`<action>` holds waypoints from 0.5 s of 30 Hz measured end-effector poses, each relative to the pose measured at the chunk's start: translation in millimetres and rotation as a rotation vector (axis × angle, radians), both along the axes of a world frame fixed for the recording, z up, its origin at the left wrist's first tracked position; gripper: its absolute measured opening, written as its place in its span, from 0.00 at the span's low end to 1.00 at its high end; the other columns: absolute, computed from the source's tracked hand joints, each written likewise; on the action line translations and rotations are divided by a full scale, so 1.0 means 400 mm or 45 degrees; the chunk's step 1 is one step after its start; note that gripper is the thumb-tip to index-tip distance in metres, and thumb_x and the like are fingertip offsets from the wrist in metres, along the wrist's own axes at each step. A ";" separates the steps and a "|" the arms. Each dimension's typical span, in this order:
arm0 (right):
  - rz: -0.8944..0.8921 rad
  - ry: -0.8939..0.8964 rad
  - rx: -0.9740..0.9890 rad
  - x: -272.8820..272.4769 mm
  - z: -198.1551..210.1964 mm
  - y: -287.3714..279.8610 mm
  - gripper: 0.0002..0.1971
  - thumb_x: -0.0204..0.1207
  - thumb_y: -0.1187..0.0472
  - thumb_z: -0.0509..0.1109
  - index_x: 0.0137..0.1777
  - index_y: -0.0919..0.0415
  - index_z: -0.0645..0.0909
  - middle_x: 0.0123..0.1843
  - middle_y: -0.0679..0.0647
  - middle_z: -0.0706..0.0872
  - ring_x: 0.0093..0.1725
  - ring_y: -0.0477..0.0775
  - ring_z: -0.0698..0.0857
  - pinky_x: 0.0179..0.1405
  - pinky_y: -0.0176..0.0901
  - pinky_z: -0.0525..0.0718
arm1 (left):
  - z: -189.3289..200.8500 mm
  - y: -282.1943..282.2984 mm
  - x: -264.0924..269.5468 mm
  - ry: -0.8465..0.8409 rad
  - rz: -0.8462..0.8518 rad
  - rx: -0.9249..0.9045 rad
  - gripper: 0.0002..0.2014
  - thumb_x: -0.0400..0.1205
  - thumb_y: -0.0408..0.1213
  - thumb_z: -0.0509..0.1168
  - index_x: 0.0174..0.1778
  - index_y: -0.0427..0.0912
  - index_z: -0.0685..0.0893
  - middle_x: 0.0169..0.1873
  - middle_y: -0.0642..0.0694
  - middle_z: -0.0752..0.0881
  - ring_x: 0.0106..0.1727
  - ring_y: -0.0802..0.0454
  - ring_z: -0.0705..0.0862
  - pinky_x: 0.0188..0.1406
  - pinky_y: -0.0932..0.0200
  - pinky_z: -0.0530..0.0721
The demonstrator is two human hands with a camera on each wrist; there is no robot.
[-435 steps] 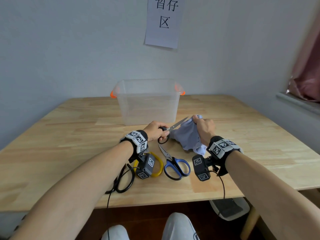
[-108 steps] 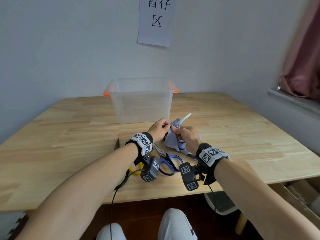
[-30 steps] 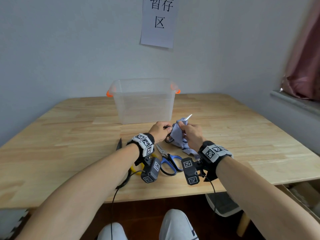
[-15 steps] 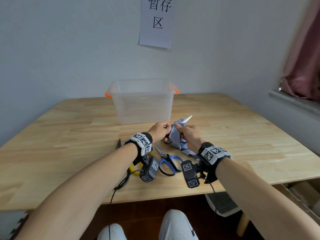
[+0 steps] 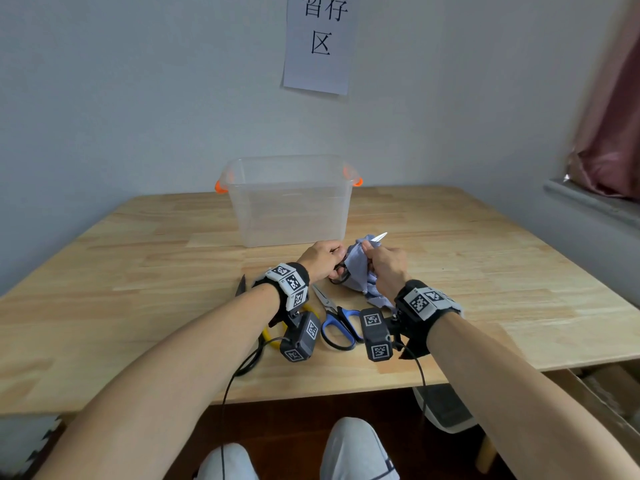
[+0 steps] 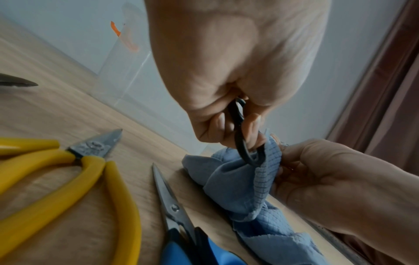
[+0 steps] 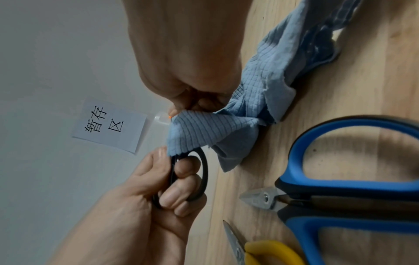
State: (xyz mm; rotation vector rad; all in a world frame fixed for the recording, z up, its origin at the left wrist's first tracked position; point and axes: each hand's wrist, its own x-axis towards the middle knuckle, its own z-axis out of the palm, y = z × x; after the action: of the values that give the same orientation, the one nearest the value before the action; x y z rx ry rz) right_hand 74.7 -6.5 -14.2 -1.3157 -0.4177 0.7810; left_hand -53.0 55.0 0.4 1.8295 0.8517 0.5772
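My left hand [image 5: 323, 256] grips the black ring handles of a pair of scissors [image 6: 246, 148] [image 7: 199, 179] just above the table. My right hand [image 5: 384, 263] pinches a light blue cloth [image 5: 360, 268] [image 6: 238, 182] [image 7: 204, 132] wrapped round the blades. Only the shiny blade tip [image 5: 380, 236] pokes out past the cloth toward the far right. The cloth's loose end trails onto the wooden table [image 5: 485, 271] under my right wrist.
Blue-handled scissors [image 5: 337, 327] [image 7: 340, 188], yellow-handled snips [image 5: 273, 336] [image 6: 68, 170] and a dark-bladed tool [image 5: 240, 285] lie near my wrists. A clear plastic bin [image 5: 289, 199] with orange handles stands behind my hands. A paper sign [image 5: 318, 43] hangs on the wall.
Over the last second my right hand has shifted the cloth slightly along the blades; the scissors stay in my left hand at about the same spot.
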 end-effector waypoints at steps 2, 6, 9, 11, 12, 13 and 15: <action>-0.012 -0.016 -0.013 0.001 0.002 0.002 0.18 0.80 0.68 0.73 0.28 0.66 0.75 0.17 0.51 0.73 0.20 0.47 0.73 0.15 0.29 0.67 | 0.002 0.002 -0.001 0.009 0.001 0.012 0.16 0.90 0.32 0.54 0.35 0.41 0.75 0.32 0.45 0.73 0.29 0.55 0.77 0.21 0.70 0.71; -0.046 -0.014 -0.046 0.007 0.004 0.010 0.18 0.78 0.66 0.74 0.27 0.65 0.75 0.26 0.55 0.72 0.27 0.50 0.71 0.22 0.35 0.68 | 0.003 0.006 -0.002 -0.005 -0.014 -0.006 0.16 0.90 0.31 0.54 0.34 0.40 0.73 0.33 0.44 0.71 0.29 0.55 0.77 0.20 0.69 0.70; -0.035 -0.020 -0.057 0.014 0.000 0.010 0.17 0.78 0.66 0.74 0.29 0.65 0.76 0.25 0.55 0.73 0.25 0.50 0.72 0.21 0.34 0.68 | 0.000 0.003 -0.005 -0.008 -0.014 -0.029 0.16 0.90 0.30 0.53 0.35 0.40 0.72 0.33 0.44 0.70 0.27 0.56 0.76 0.20 0.69 0.68; -0.028 -0.019 -0.049 0.018 -0.003 0.006 0.17 0.79 0.67 0.73 0.29 0.66 0.76 0.17 0.51 0.73 0.18 0.45 0.72 0.15 0.30 0.67 | 0.001 0.001 -0.007 -0.008 -0.014 -0.029 0.16 0.90 0.30 0.53 0.35 0.40 0.72 0.33 0.44 0.70 0.26 0.58 0.76 0.20 0.70 0.68; -0.030 -0.016 -0.045 0.018 -0.003 0.004 0.16 0.79 0.67 0.73 0.30 0.67 0.77 0.14 0.49 0.73 0.16 0.43 0.73 0.14 0.29 0.67 | 0.001 0.000 -0.009 -0.005 -0.012 -0.026 0.16 0.90 0.30 0.53 0.35 0.40 0.72 0.33 0.44 0.70 0.25 0.59 0.76 0.20 0.70 0.68; -0.030 -0.019 -0.047 0.017 -0.001 0.001 0.15 0.79 0.67 0.73 0.31 0.67 0.78 0.14 0.49 0.74 0.15 0.42 0.73 0.13 0.28 0.68 | 0.002 -0.001 -0.011 -0.002 -0.010 -0.024 0.16 0.90 0.30 0.53 0.35 0.39 0.72 0.33 0.44 0.70 0.25 0.59 0.76 0.20 0.70 0.68; -0.031 -0.039 -0.049 0.017 0.000 0.002 0.14 0.79 0.66 0.73 0.32 0.68 0.79 0.16 0.51 0.74 0.16 0.43 0.73 0.13 0.28 0.68 | 0.003 -0.002 -0.014 0.000 -0.006 -0.024 0.14 0.90 0.30 0.53 0.38 0.38 0.73 0.33 0.45 0.70 0.23 0.62 0.77 0.20 0.70 0.68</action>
State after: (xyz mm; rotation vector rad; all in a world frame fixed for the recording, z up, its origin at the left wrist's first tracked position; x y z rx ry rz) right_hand 81.7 -5.9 -14.0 -1.3676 -0.4124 0.7520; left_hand -58.4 54.3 1.5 1.8142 0.8503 0.5647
